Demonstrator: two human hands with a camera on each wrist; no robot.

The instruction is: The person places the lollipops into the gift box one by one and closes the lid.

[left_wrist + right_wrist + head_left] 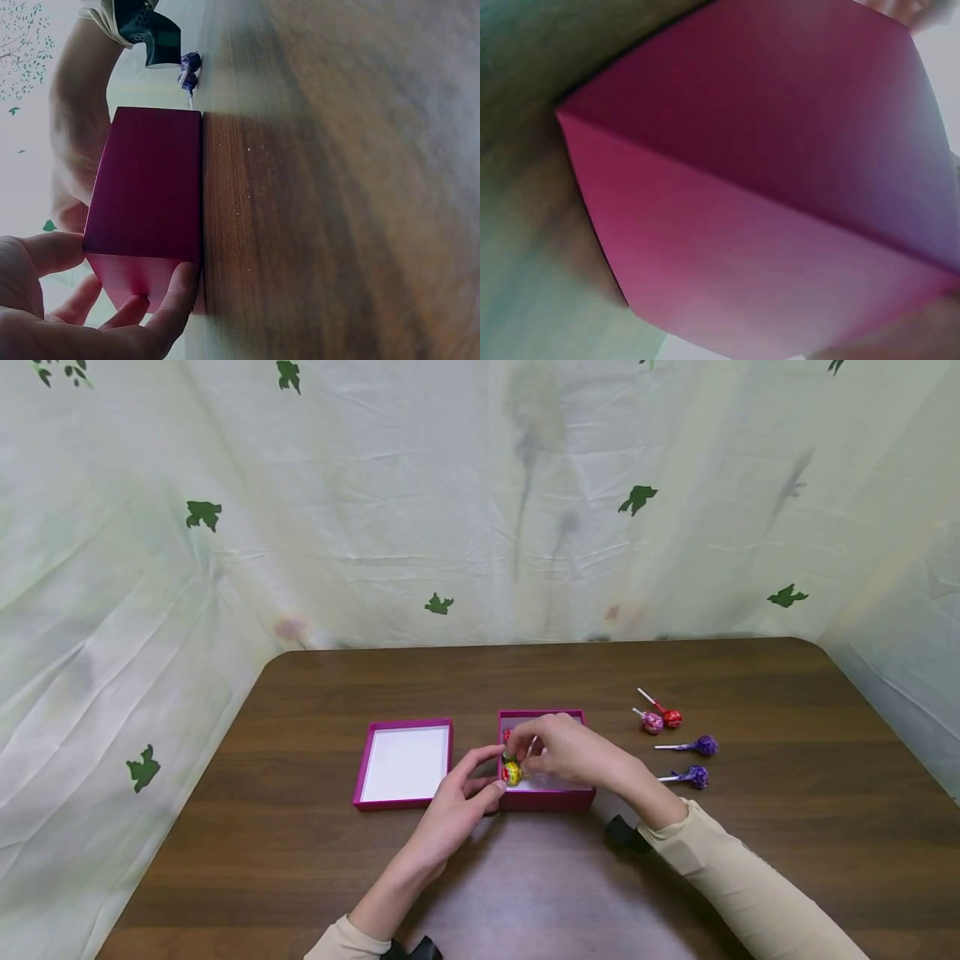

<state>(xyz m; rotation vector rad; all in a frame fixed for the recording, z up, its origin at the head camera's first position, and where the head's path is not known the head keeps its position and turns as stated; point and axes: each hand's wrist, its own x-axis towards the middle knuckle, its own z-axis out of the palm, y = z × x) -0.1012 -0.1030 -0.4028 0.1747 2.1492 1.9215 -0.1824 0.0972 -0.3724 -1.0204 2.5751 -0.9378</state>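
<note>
A magenta box (547, 801) stands without its lid on the table. My right hand (573, 750) reaches over its rim, fingers bent down inside, and seems to pinch a lollipop; a white stick shows between the fingers, which partly hide it. By those fingertips lies a yellow lollipop (512, 773) at the box's left side, with a bit of a red lollipop (507, 735) behind it. My left hand (453, 814) rests against the box's left wall, thumb at the near left corner. The left wrist view shows those fingers laid along the box's side (150, 184).
The matching lid (408, 764) lies left of the box, white inside facing up. On the right lie a red lollipop (672, 718), a pink lollipop (652, 722) and two purple lollipops, one farther (706, 745) and one nearer (697, 776). Behind the table (247, 860) hangs a patterned cloth (480, 502).
</note>
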